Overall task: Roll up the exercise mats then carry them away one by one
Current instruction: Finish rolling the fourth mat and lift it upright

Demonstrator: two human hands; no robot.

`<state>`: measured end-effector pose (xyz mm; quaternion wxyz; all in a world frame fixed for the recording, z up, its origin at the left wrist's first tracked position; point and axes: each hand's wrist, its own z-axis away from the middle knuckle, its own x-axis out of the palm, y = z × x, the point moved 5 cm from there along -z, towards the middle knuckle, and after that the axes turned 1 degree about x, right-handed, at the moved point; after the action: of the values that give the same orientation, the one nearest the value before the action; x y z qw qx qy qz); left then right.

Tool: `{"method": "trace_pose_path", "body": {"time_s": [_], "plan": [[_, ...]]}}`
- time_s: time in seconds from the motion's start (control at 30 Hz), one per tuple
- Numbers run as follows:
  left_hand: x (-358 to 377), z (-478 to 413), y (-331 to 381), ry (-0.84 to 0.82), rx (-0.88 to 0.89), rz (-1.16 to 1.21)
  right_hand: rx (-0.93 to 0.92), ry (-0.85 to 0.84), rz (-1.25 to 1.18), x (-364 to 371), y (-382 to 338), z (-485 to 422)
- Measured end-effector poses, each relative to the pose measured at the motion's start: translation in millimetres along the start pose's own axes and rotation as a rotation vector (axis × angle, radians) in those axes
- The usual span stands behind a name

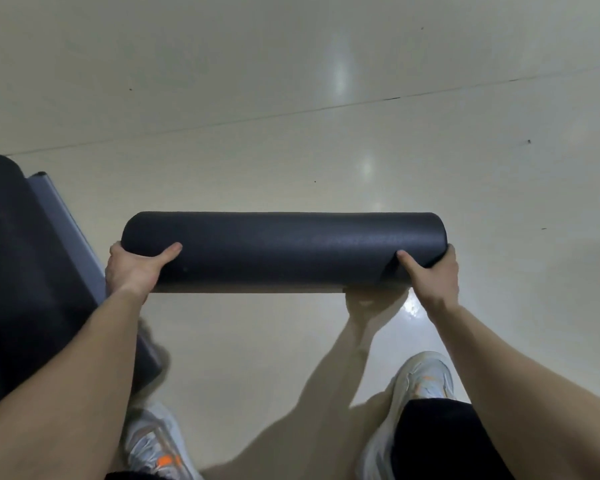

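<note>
- The left hand (134, 270) is gripping the rolled black exercise mat (284, 251) at its left end, fingers wrapped around.
- The right hand (430, 271) is clasping the mat's right end.
- The mat is lying level above the cream floor (291, 98).

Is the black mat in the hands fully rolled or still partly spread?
Fully rolled: the mat is a tight cylinder with no flat tail, gripped at its ends by the left hand and right hand.

light: dim, overhead | glare: patches on glossy floor (340, 74) | blur: lower edges soft | distortion: wide-angle bending
</note>
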<state>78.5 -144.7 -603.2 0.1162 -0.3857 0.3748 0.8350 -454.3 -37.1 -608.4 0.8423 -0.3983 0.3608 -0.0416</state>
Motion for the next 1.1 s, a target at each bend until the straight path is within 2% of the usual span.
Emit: {"method": "trace_pose_path", "body": {"time_s": [0.1, 0.23, 0.43, 0.53, 0.57, 0.63, 0.7, 0.77, 0.9, 1.0, 1.1], "plan": [[1.4, 2.5, 6.0, 0.015, 0.012, 0.003, 0.037, 0.047, 0.183, 7.2, -6.3, 0.5], [5.3, 4.6, 15.9, 0.08, 0.033, -0.036, -0.059, 0.044, 0.382, 18.4, -16.7, 8.8], [15.0, -8.4, 5.3, 0.074, 0.028, -0.088, -0.071, 0.004, 0.494, 27.5, -14.3, 8.2], [12.1, -9.6, 20.2, 0.03, 0.051, -0.221, -0.067, 0.011, 0.471, 29.1, -18.2, 7.1], [12.0, -9.1, 31.3, 0.039, 0.131, -0.336, -0.049, 0.024, 0.453, 30.6, -18.1, 8.0], [21.5, -3.2, 64.3, 0.026, 0.426, -0.632, 0.092, 0.087, 0.363, 36.4, -13.6, 16.9], [44.8, 8.2, 97.5, -0.181, 0.648, -0.806, 0.323, 0.083, 0.129, 58.3, 0.3, 33.0], [64.0, 18.5, 114.8, -0.412, 0.661, -0.852, 0.497, -0.032, -0.171, 93.4, 8.6, 48.4], [68.0, 13.2, 127.7, -0.478, 0.658, -0.916, 0.549, -0.162, -0.538, 141.6, -10.0, 59.0], [67.5, 6.7, 137.4, -0.463, 0.655, -1.035, 0.557, -0.148, -0.614, 149.5, -22.5, 46.6], [76.6, 15.9, 138.2, -0.494, 0.604, -1.126, 0.344, -0.184, -0.578, 128.7, -45.6, 9.4]]}}
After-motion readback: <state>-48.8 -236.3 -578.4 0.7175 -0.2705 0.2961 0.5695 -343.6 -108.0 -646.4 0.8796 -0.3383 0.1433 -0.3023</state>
